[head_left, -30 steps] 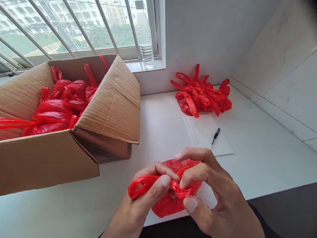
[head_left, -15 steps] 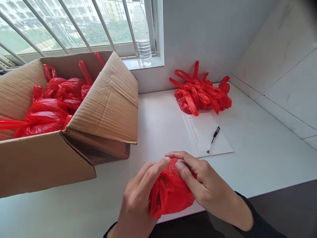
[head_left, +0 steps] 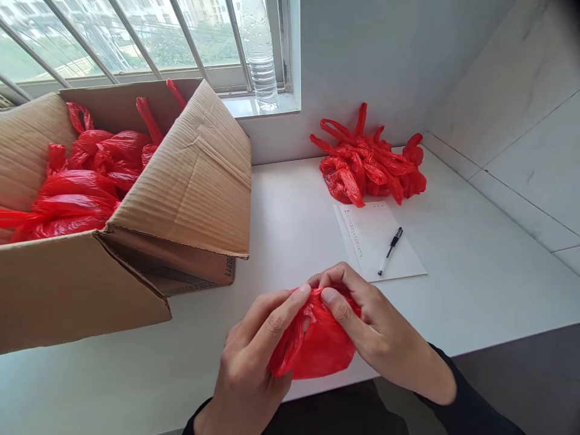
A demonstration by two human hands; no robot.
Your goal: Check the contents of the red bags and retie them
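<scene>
A red plastic bag (head_left: 322, 350) is between my hands near the front edge of the white table. My left hand (head_left: 258, 353) grips its left side, thumb and fingers pinching the gathered top. My right hand (head_left: 367, 317) pinches the top from the right, its thumb pressed onto the plastic. The two thumbs lie close together at the bag's upper rim. Whatever the bag contains is hidden. The fingertips behind the plastic are partly out of sight.
A cardboard box (head_left: 190, 181) of knotted red bags (head_left: 81, 193) stands at left, one flap leaning out. More red bags (head_left: 367, 160) lie against the wall. Before them are a paper sheet (head_left: 367, 235) and a pen (head_left: 390, 251). A water bottle (head_left: 263, 66) stands on the sill.
Both hands have closed more firmly on the bag's top, and the plastic there is now bunched between the thumbs. The view has shifted slightly.
</scene>
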